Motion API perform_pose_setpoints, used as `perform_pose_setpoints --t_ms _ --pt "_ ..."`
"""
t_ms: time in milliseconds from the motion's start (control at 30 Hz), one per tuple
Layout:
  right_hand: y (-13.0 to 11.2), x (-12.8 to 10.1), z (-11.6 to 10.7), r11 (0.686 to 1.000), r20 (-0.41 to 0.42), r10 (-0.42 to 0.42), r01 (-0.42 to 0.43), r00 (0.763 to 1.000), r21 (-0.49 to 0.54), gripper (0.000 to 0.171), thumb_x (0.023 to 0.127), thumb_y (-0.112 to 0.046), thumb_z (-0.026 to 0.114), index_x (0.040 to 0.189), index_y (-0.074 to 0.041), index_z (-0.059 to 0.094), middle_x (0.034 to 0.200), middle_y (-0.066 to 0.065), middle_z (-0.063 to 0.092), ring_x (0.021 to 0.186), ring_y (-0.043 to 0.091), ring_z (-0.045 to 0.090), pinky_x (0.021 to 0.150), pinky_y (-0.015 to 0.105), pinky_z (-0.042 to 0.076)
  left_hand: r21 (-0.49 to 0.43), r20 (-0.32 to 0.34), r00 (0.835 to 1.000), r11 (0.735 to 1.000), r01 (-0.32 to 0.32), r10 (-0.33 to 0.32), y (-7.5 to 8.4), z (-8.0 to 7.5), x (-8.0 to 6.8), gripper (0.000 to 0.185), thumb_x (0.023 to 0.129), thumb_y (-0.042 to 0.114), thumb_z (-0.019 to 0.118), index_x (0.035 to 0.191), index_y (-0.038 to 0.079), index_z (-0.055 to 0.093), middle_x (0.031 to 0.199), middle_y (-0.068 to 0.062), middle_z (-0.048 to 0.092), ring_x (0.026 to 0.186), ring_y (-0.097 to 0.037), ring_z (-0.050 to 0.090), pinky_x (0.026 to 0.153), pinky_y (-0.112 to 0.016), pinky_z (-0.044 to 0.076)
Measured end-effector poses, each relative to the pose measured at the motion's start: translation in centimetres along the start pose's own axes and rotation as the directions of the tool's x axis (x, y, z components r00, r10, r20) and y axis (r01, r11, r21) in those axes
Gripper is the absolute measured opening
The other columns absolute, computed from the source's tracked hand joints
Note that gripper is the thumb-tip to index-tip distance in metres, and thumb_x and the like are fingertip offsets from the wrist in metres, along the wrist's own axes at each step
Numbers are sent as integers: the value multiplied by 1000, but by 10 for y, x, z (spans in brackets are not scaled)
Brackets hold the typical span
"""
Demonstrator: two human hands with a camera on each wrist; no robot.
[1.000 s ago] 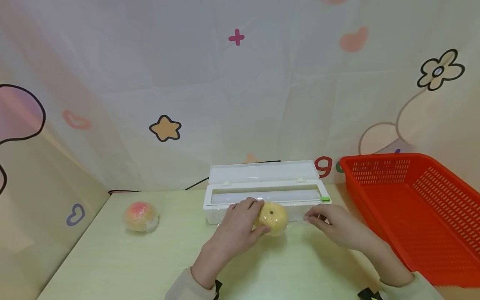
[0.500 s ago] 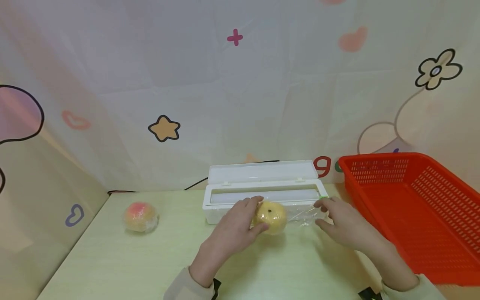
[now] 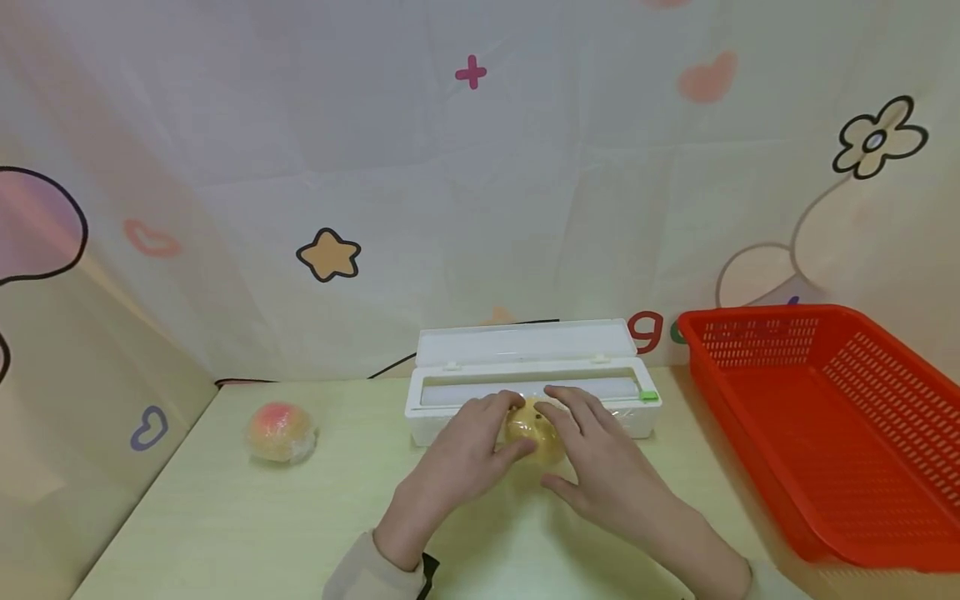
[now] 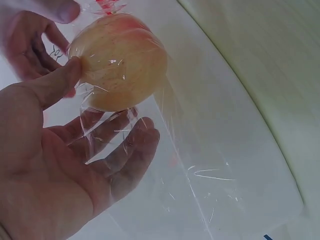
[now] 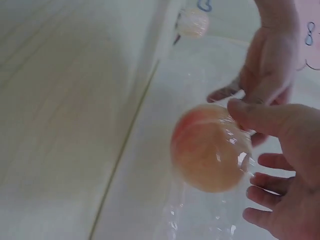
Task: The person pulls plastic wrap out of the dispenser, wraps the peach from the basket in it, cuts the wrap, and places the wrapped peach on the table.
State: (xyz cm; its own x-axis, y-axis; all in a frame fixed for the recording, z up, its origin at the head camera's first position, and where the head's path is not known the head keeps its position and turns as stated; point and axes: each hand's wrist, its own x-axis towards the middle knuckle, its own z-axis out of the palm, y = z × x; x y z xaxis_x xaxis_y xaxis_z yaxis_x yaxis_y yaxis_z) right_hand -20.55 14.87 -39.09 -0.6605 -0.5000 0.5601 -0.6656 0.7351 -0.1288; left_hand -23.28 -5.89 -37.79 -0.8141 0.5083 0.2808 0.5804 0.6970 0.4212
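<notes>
A yellow-pink fruit [image 3: 529,433] sits on the table just in front of the white cling film box [image 3: 450,421], under a sheet of clear film [image 4: 200,165]. My left hand [image 3: 468,450] holds the fruit [image 4: 120,60] from the left, thumb against its side and fingers beneath the film. My right hand [image 3: 600,467] cups it from the right, fingers over the top and thumb [image 5: 260,117] on the film-covered fruit [image 5: 210,150]. The box lid stands open behind.
A second fruit [image 3: 281,432], wrapped in film, lies at the table's left. A large red perforated basket [image 3: 825,467] stands at the right. A dark cable [image 3: 390,367] runs behind the box along the patterned backdrop.
My right hand has come left from the film's edge near the box's green slider and now lies over the fruit, bringing film with it. The left hand has stayed on the fruit.
</notes>
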Motion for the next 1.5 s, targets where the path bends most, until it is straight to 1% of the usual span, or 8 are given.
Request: perform_pose_setpoints --t_ms 233,367,533,633,767,867,1167,1500 --pt "-4 8 20 995 50 49 -45 998 -88 86 70 -26 97 137 3 53 132 16 57 126 35 53 106 45 46 -55 -7 1000 998 6 -6 -1 0 -1 44 99 28 73 133 5 58 123 -10 61 107 -25 60 92 -41 51" --pt "-3 9 25 989 69 18 -8 997 -150 88 65 -26 100 134 4 53 128 17 57 124 36 53 107 43 44 -92 -7 999 995 39 -40 -1 -1 0 44 97 28 75 133 8 60 120 -10 61 100 -25 61 85 -39 53" --pt "-1 12 28 987 26 -26 30 999 -157 80 61 -14 100 127 1 57 123 17 58 118 36 55 102 43 49 -170 9 994 980 108 -108 -1 -8 0 51 92 24 81 134 8 57 114 -11 67 102 -27 65 85 -42 54" --pt "0 13 26 992 22 -7 9 1000 -123 76 63 -11 99 126 2 58 123 16 59 117 36 55 101 44 50 -168 -1 990 976 141 -143 -1 -16 -2 54 89 24 84 132 7 57 116 -11 70 108 -28 66 96 -50 46" --pt "-1 15 23 997 42 30 -27 999 -79 74 67 -10 96 128 3 57 124 15 59 118 35 55 103 45 48 -159 -15 989 977 140 -144 -4 -28 -7 44 89 26 83 124 9 62 129 -10 64 123 -31 57 104 -55 39" --pt "-2 17 20 997 64 64 -61 996 -53 76 69 -11 96 130 4 53 124 16 59 118 35 55 104 45 47 -175 -17 990 975 136 -141 -7 -35 -11 35 92 25 80 120 10 65 132 -11 57 126 -34 50 102 -51 45" --pt "-2 21 13 992 95 119 -121 988 19 75 71 -11 94 131 3 50 123 14 59 119 33 55 102 46 49 -245 91 983 953 176 -158 -24 -52 -16 4 101 14 66 102 11 68 90 -2 69 74 -16 64 68 -35 53" --pt "-1 26 8 994 115 98 -102 989 28 66 76 -13 91 128 -1 53 122 12 59 120 33 54 101 47 50 -294 121 965 920 260 -234 -35 -46 -13 12 103 16 65 95 7 66 70 2 62 63 -16 59 58 -32 45"
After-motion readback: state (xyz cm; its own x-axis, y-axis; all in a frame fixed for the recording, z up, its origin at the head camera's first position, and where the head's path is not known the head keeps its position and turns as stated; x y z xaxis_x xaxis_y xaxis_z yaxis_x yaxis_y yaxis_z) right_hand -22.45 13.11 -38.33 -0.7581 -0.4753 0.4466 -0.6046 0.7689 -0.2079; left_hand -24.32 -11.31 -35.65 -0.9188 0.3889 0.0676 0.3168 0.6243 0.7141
